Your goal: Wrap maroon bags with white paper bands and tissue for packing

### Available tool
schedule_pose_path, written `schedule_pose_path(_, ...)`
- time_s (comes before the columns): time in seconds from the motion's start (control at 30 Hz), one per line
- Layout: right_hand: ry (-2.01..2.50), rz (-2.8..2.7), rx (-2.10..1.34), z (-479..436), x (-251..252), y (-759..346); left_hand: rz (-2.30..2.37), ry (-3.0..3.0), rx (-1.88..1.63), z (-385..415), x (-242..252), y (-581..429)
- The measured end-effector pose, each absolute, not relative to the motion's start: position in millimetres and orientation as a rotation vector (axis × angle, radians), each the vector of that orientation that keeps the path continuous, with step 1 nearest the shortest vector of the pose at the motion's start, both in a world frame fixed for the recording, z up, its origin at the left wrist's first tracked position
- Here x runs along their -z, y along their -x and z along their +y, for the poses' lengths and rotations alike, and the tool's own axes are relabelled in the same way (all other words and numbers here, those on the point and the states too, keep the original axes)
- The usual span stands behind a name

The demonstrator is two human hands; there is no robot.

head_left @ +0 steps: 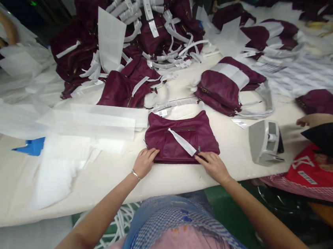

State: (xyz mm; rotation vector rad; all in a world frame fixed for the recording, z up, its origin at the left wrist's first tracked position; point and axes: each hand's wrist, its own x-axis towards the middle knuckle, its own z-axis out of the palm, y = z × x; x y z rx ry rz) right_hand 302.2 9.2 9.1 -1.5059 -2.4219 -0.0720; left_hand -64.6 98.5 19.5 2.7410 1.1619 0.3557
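Observation:
A maroon handbag (179, 145) lies flat on the table in front of me, a white paper strip (184, 142) fastened near its zipper. My left hand (146, 162) grips the near left corner, fingers on top of the bag and thumb low at the edge. At the near right corner, my right hand (214, 167) holds the bag in the same way, close to the strip's end. Just behind the bag lies its strap (176, 101), wrapped in white material.
White wrapping sheets (95, 121) and a blue piece (33, 146) lie to the left. Many maroon bags (152, 36) are heaped behind. A wrapped bag (221, 86) and a tape dispenser (264, 142) stand to the right, near a co-worker's hand (303, 121).

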Motion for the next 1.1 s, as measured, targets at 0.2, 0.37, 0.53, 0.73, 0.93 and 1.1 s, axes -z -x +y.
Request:
schedule_pose_path(0.2, 1.53, -2.362, 0.042, 12.5, 8.0, -278.3, 0.806, -2.988, -0.094, 88.6, -19.5, 35.1)
schedule_pose_path(0.37, 1.52, -2.075, -0.232, -10.4, -2.4, -276.0, 1.0, -2.862, -0.039, 60.0, -0.9, 24.7)
schedule_pose_path(0.53, 1.655, -1.739, -0.207, 2.8, -39.4, -232.7, 1.041, -2.771, -0.099, 47.3, -9.7, 16.0)
schedule_pose_path(0.73, 1.621, -2.241, -0.05, 69.0, -49.2, -221.0, 1.133, -2.709, -0.385, 67.4, -7.2, 0.4)
schedule_pose_path(0.93, 1.513, -2.268, 0.041, 102.2, -40.3, -252.0, 1.227, -2.722, -0.275, 106.7, -8.6, -24.1)
schedule_pose_path(1.1, 1.375, -2.193, -0.123, 104.1, -3.4, -272.4, 1.088, -2.853, -0.496, 113.3, -11.0, -26.4)
